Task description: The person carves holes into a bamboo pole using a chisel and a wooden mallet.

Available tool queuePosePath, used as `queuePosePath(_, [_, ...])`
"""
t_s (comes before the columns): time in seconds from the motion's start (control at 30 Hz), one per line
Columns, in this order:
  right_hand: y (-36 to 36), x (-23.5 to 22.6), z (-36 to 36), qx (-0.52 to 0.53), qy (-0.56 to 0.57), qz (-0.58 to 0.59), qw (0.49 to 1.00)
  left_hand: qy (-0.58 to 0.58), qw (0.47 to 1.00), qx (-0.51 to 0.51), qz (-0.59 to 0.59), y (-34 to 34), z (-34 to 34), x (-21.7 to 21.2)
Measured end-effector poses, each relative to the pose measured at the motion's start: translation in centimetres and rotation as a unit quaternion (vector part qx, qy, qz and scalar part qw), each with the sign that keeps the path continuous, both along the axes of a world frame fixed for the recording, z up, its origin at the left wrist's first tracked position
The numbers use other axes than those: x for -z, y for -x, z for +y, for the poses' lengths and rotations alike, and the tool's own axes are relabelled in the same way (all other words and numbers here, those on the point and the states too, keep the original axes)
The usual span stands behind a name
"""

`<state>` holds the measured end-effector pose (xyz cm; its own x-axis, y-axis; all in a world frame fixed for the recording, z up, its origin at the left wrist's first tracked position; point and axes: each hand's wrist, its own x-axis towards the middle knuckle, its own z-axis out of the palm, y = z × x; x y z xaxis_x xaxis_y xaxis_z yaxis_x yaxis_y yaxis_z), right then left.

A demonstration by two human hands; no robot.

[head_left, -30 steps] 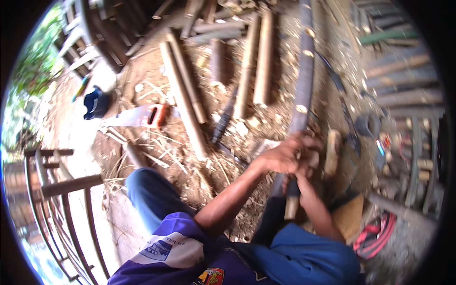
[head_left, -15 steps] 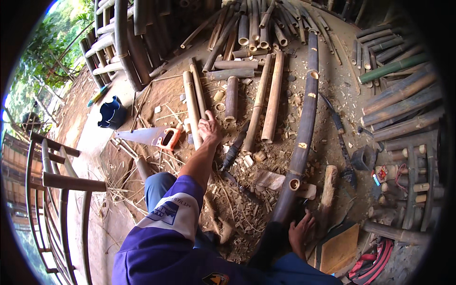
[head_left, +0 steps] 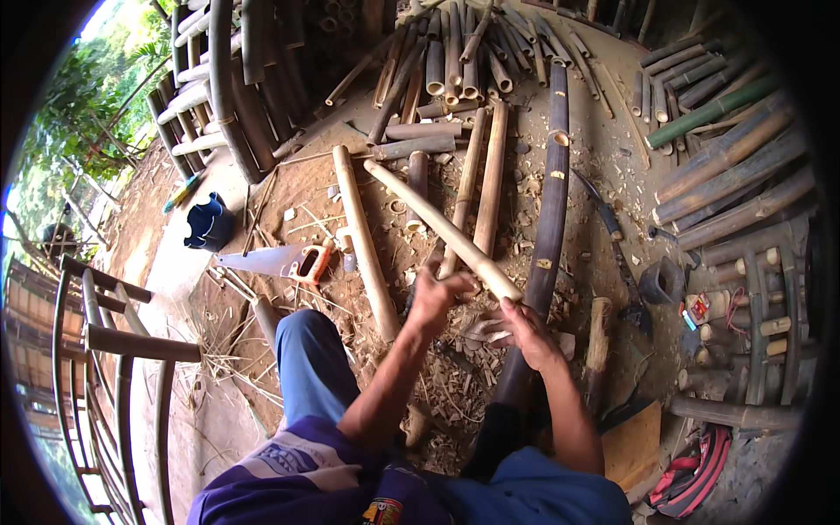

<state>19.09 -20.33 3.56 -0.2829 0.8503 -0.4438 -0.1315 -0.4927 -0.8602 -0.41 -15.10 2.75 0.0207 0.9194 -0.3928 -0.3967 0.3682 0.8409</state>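
A pale bamboo pole (head_left: 437,223) slants from the upper left down to my hands, lifted off the ground. My left hand (head_left: 435,296) grips it near its lower end. My right hand (head_left: 525,325) is at the pole's cut end, fingers touching it from below. A long dark bamboo pole (head_left: 549,219) lies on the dirt just right of my hands, running away from me. Another pale pole (head_left: 360,241) lies on the ground to the left of my left hand.
A handsaw with an orange handle (head_left: 278,261) lies at the left near a blue jug (head_left: 208,226). Bamboo lengths are stacked at the back and right. A hatchet-like tool (head_left: 617,254) and a wooden mallet (head_left: 598,332) lie at the right. Shavings cover the ground. A bamboo frame (head_left: 114,367) stands at the left.
My left hand reached forward to the pale poles, then drew one back and lifted it. My right hand left the dark pole and came up to the pale pole's end.
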Motion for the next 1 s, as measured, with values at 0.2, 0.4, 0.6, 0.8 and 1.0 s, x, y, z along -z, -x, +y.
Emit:
queuePosePath(0.2, [-2.1, -0.5, -1.2, 0.150, -0.067, -0.143, 0.976, -0.246, 0.720, 0.064, 0.645, 0.0, 4.8, 2.4])
queuePosePath(0.4, [-3.8, -2.4, -5.7, 0.083, -0.181, -0.100, 0.975, -0.275, 0.454, 0.250, 0.810, 4.4, 16.4, 8.8])
queuePosePath(0.6, [-11.0, 1.0, -8.3, 0.174, -0.195, -0.540, 0.800, -0.322, 0.434, 0.307, 0.783, 5.3, 18.3, 11.6])
queuePosePath(0.8, [-19.1, 13.6, -11.4, 0.164, -0.072, -0.715, 0.676, -0.486, 0.589, 0.198, 0.615, 2.1, 19.6, 2.8])
queuePosePath(1.0, [-18.0, 15.0, -13.7, 0.121, -0.008, -0.708, 0.696, -0.554, 0.776, 0.081, 0.290, -2.9, 17.9, -17.0])
